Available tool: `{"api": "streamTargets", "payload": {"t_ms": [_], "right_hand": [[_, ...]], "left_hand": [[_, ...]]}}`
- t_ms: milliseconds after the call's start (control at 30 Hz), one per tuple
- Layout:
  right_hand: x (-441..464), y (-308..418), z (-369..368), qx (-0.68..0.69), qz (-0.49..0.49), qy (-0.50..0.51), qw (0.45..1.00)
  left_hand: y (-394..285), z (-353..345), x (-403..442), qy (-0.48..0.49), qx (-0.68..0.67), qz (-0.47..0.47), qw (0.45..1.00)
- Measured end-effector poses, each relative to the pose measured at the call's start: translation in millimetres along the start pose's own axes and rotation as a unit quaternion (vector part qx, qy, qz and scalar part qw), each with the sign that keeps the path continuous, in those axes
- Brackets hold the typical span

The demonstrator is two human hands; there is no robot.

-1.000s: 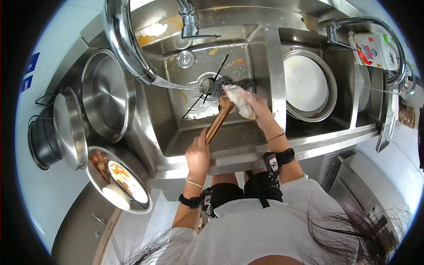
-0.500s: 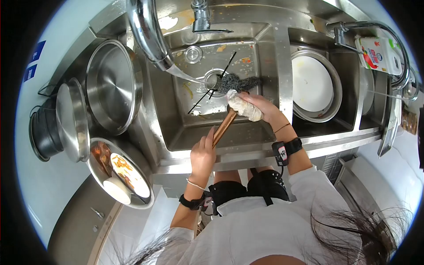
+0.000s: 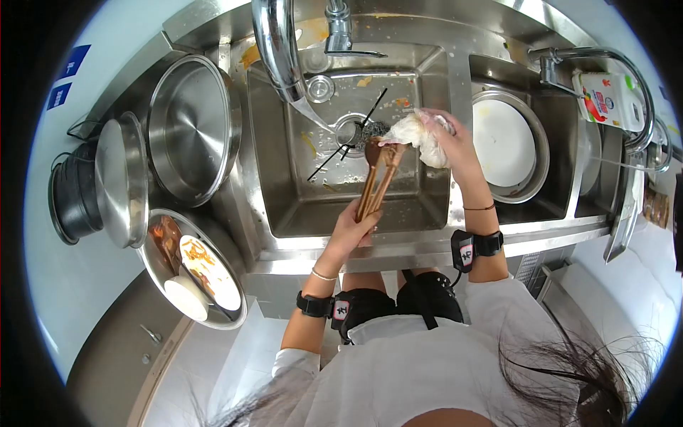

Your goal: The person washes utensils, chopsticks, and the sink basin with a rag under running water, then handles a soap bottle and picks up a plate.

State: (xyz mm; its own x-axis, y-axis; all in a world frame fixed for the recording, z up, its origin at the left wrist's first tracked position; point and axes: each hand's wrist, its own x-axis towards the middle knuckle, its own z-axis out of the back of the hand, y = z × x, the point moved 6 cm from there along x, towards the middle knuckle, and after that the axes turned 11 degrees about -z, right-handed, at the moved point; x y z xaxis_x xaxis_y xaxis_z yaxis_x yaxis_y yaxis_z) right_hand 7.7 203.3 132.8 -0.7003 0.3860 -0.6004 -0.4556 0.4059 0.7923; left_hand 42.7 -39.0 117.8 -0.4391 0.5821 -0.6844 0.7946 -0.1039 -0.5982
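Observation:
My left hand (image 3: pixel 350 231) is closed round the handles of wooden utensils (image 3: pixel 388 176) over the sink (image 3: pixel 320 224). One has a dark rounded head like a spoon; another lies close beside it. My right hand (image 3: pixel 455 142) grips a crumpled whitish cloth (image 3: pixel 425 141), whose hanging end touches the utensil heads. Behind them a grey steel wool scrubber (image 3: pixel 374 129) rests near the drain, partly hidden. Thin black sticks (image 3: pixel 327 164) lie across the drain. Water (image 3: pixel 313 115) runs from the tap (image 3: pixel 276 57) toward the drain.
On the right, a second basin holds a metal bowl (image 3: pixel 541 171) with a white plate (image 3: pixel 501 142). Large steel pans (image 3: pixel 192 128) stand at left, above a bowl (image 3: pixel 243 306) of soiled dishes. A white-and-red package (image 3: pixel 608 99) sits behind the right-hand tap (image 3: pixel 594 40). Food scraps dot the sink.
My right hand with the cloth has moved right and up, off the utensil handle to the heads. The utensils now show as separate pieces, and my left hand has shifted right.

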Motion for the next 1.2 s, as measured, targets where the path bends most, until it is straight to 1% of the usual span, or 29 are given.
{"api": "streamTargets", "payload": {"t_ms": [33, 100, 133, 200, 233, 267, 333, 400, 433, 467, 500, 533, 567, 600, 633, 667, 700, 800, 833, 900, 967, 1000, 1033, 1133, 1200], "right_hand": [[4, -2, 0, -0.051, 0.006, -0.008, 0.999], [15, -10, 4, -0.153, 0.017, -0.032, 0.988], [18, -11, 8, -0.118, 0.023, -0.033, 0.992], [26, -13, 12, -0.047, 0.037, -0.029, 0.998], [29, 2, 19, 0.069, 0.007, -0.035, 0.997], [31, 11, 21, 0.121, 0.026, -0.002, 0.992], [36, 11, 21, 0.122, 0.033, 0.035, 0.991], [28, 1, 10, -0.033, 0.064, 0.023, 0.997], [17, 1, 1, -0.113, 0.079, 0.014, 0.99], [3, -5, -10, -0.173, 0.064, 0.013, 0.983], [-7, -8, -22, -0.241, 0.102, -0.02, 0.965], [-13, -13, -30, -0.332, 0.247, -0.066, 0.908], [-19, -23, -39, -0.345, 0.227, -0.075, 0.908], [-27, -39, -45, -0.353, 0.248, -0.085, 0.898], [-43, -43, -58, -0.35, 0.273, -0.072, 0.893], [-56, -45, -67, -0.346, 0.296, -0.058, 0.888], [-57, -45, -68, -0.408, 0.275, -0.058, 0.869], [-21, -45, -48, -0.443, 0.228, -0.108, 0.86], [-10, -34, -43, -0.443, 0.253, -0.124, 0.851], [-21, -26, -56, -0.454, 0.299, -0.092, 0.834], [-45, -30, -67, -0.478, 0.336, -0.047, 0.81], [-53, -39, -70, -0.499, 0.324, -0.009, 0.804], [-59, -40, -71, -0.497, 0.317, 0.005, 0.808], [-68, -41, -69, -0.495, 0.295, 0.028, 0.817], [-76, -36, -67, -0.491, 0.297, 0.029, 0.818]], "left_hand": [[2, -3, 1, 0.009, 0.009, -0.004, 1.0], [11, -6, 2, 0.016, -0.024, 0.01, 1.0], [15, -9, 3, 0.019, -0.041, 0.016, 0.999], [15, -8, -6, 0.026, -0.027, 0.034, 0.999], [16, -7, -9, 0.028, -0.02, 0.043, 0.998], [19, -7, -11, 0.031, -0.029, 0.048, 0.998], [21, -6, -15, 0.037, -0.04, 0.057, 0.997], [19, -5, -10, 0.036, -0.066, 0.058, 0.995], [18, -7, -7, 0.037, -0.08, 0.059, 0.994], [14, -11, -4, 0.037, -0.086, 0.051, 0.994], [8, -16, 0, 0.039, -0.093, 0.043, 0.994], [4, -21, 4, 0.041, -0.1, 0.035, 0.994], [8, -22, 11, 0.023, -0.108, 0.041, 0.993], [12, -21, 21, 0.005, -0.116, 0.045, 0.992], [16, -18, 28, -0.016, -0.123, 0.049, 0.991], [18, -16, 32, -0.015, -0.115, 0.056, 0.992], [18, -15, 33, -0.013, -0.107, 0.066, 0.992], [19, -24, 25, 0.005, -0.07, 0.07, 0.995], [18, -29, 25, 0.017, -0.049, 0.059, 0.997], [20, -28, 29, 0.028, -0.02, 0.047, 0.998], [25, -11, 40, -0.036, 0.162, -0.015, 0.986], [21, -6, 45, -0.065, 0.251, -0.049, 0.965], [8, -10, 41, -0.04, 0.294, -0.084, 0.951], [3, -11, 43, 0.112, 0.251, -0.106, 0.955], [9, 1, 39, 0.151, 0.077, -0.026, 0.985]]}}
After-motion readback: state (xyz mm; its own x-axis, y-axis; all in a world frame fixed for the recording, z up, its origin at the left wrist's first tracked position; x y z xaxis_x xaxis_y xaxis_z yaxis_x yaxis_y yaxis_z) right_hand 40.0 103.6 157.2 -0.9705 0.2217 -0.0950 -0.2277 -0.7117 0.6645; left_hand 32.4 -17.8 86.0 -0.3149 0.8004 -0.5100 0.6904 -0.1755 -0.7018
